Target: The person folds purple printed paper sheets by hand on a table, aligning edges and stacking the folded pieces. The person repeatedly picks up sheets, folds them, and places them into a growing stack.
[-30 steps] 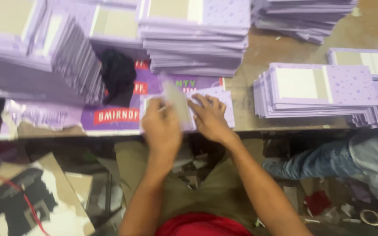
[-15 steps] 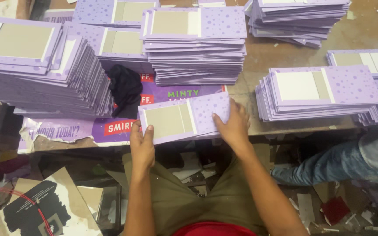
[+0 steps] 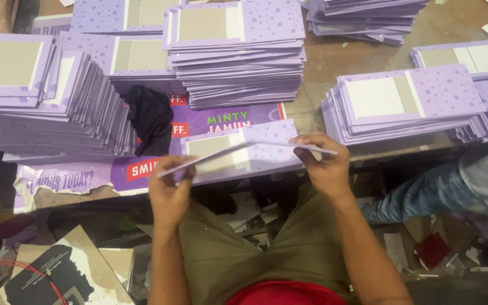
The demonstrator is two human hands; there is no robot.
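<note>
The purple card (image 3: 249, 151) is lifted nearly edge-on just above the table's (image 3: 334, 59) near edge, its long axis running left to right, the left hand (image 3: 170, 189) pinching its lower left end and the right hand (image 3: 326, 164) its higher right end.

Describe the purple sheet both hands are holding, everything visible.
The purple sheet is a thin, flat card, lilac with darker dots, seen almost edge-on. It is lifted off the small pile at the table's near edge, tilted down to the left. The left hand pinches its left end, the right hand its right end.
</note>
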